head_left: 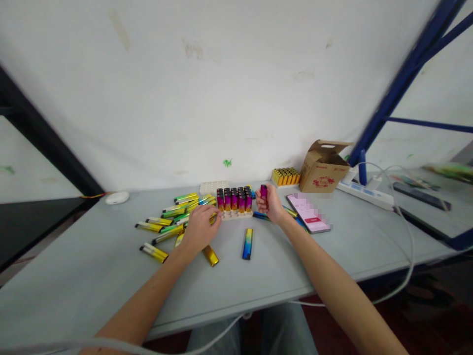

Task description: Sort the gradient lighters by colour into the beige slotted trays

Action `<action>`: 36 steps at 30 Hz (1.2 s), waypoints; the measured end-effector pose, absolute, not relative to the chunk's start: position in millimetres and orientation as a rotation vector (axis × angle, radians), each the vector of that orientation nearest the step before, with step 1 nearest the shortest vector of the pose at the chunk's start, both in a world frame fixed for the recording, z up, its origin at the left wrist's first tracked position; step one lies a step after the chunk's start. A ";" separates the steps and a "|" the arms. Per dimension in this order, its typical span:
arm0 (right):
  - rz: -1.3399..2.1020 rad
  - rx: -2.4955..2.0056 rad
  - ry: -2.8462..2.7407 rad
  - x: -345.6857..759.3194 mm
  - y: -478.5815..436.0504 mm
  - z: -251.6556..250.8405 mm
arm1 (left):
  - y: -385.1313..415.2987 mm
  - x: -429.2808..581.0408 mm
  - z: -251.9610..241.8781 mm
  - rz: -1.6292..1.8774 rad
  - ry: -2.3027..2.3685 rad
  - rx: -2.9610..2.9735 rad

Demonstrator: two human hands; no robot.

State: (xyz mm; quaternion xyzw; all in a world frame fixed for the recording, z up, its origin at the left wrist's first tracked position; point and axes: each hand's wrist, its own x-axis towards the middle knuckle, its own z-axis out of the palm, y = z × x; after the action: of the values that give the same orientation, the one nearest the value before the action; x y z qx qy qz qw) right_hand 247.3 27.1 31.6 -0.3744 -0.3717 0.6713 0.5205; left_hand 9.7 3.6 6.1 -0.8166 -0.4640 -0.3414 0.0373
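Note:
My right hand [272,204] is closed around a purple lighter [263,191], held upright just right of the tray. My left hand [202,226] has its fingers curled at the tray's left end, with a bit of a gold lighter [213,217] showing between them; its grip is partly hidden. Purple-and-orange lighters with black tops [234,199] stand in rows in a pale holed tray [236,215], whose front holes show. Loose yellow and green lighters [155,252] lie scattered around my left hand. A blue-yellow lighter [247,244] rests in front of the tray.
Behind stands an empty pale tray [214,187]. A full block of orange lighters [286,176] sits beside an open cardboard box [323,170]. To the right lie a phone [306,212] and a power strip [365,195] with cables. A white case [117,197] is far left.

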 end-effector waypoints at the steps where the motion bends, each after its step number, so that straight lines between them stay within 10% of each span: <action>1: 1.581 -0.883 -0.889 247.1 26.5 31.8 | 3.2 9.9 6.4 -1.048 -1.423 -2.501; 36: 0.074 -1.009 -1.966 228.0 13.4 11.9 | 1.8 10.1 9.2 -1.054 -1.451 -2.489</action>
State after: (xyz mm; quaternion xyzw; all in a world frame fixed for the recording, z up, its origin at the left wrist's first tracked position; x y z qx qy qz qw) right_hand 228.0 13.4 11.9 -0.4079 -0.7945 0.0299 0.4488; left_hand 10.1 1.8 9.2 -0.8108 -0.4726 -0.3435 0.0370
